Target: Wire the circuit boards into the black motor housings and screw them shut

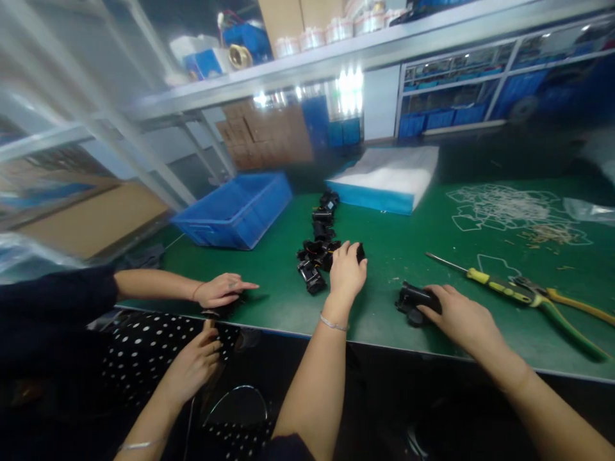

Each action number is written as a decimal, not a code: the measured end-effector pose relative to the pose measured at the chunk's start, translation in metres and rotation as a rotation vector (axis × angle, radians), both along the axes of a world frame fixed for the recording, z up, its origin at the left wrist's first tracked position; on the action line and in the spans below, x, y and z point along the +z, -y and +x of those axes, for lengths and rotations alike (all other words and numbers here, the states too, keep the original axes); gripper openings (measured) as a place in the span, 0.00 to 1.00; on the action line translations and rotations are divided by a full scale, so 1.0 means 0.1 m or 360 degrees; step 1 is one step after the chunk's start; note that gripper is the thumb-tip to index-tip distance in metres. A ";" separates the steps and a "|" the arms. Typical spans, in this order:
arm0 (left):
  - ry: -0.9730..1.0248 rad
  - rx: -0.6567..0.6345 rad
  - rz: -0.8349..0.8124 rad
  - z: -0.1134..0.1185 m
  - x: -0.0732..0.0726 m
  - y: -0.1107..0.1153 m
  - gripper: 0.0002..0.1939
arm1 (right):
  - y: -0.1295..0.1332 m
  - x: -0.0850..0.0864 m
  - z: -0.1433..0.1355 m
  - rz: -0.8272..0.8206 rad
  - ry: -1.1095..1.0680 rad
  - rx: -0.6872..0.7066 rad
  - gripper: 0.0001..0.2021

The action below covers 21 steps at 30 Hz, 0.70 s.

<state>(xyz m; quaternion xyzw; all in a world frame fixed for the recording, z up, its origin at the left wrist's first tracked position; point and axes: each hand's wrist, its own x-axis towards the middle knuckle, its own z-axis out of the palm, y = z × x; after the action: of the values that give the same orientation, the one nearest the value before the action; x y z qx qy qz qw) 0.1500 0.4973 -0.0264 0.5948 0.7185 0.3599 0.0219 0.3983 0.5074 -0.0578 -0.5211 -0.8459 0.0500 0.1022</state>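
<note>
My left hand [348, 269] is closed around a black part at the right edge of a row of black plastic parts [311, 276]; most of what it grips is covered by the fingers. Farther right, my right hand [461, 315] grips a black cylindrical part [416, 298] that rests on the green tabletop close to its front edge. The row of similar parts runs from beside my left hand toward the back of the table.
At left, a co-worker's hands [225, 291] work at the table edge. Behind stand a blue bin [235, 211] and a blue box [372, 192] with white lining. A yellow-green screwdriver [500, 285], pliers [571, 323] and thin wire loops [509, 205] lie to the right.
</note>
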 end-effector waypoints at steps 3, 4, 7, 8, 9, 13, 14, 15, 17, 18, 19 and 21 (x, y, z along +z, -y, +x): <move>-0.0181 0.0134 -0.0071 -0.01 -0.14 -0.09 0.28 | -0.23 0.12 -0.02 -0.0134 -0.0101 -0.0082 0.17; -0.0200 0.0150 -0.0064 -0.02 -0.17 -0.12 0.29 | -0.33 0.17 -0.11 -0.0086 -0.0192 -0.0137 0.18; -0.0121 0.0112 0.0013 -0.07 -0.23 -0.17 0.31 | -0.58 0.27 -0.43 0.0057 -0.0423 -0.0041 0.32; -0.0049 0.0072 0.0028 -0.09 -0.23 -0.18 0.32 | -0.63 0.27 -0.50 0.0096 -0.0511 0.0062 0.35; 0.0027 0.0008 0.0034 -0.10 -0.23 -0.18 0.32 | -0.65 0.26 -0.51 0.0134 -0.0582 0.0162 0.36; 0.0174 -0.0466 0.0060 -0.01 -0.22 -0.11 0.23 | -0.58 0.02 -0.04 0.0348 -0.0449 0.0146 0.26; 0.0172 -0.0576 0.0082 0.03 -0.22 -0.09 0.21 | -0.55 -0.06 0.17 0.0412 -0.0333 0.0022 0.26; 0.0174 -0.0655 0.0110 0.09 -0.22 -0.07 0.19 | -0.53 -0.14 0.39 0.0463 -0.0193 -0.0123 0.26; 0.0176 -0.0745 0.0158 0.19 -0.23 -0.03 0.18 | -0.51 -0.27 0.76 0.0517 0.0053 -0.0356 0.26; 0.0161 -0.0792 0.0162 0.23 -0.24 -0.01 0.17 | -0.50 -0.31 0.90 0.0522 0.0099 -0.0407 0.26; 0.0134 -0.0853 0.0150 0.26 -0.24 0.02 0.16 | -0.49 -0.34 1.00 0.0521 0.0127 -0.0426 0.25; 0.0068 -0.1020 0.0068 0.28 -0.24 0.08 0.14 | -0.47 -0.36 1.08 0.0513 0.0134 -0.0382 0.23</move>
<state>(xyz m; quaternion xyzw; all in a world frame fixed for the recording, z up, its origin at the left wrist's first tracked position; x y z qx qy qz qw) 0.1779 0.4891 -0.0502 0.7835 0.4862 0.3619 0.1367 0.5067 0.5545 -0.0939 -0.5967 -0.7783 -0.1204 0.1540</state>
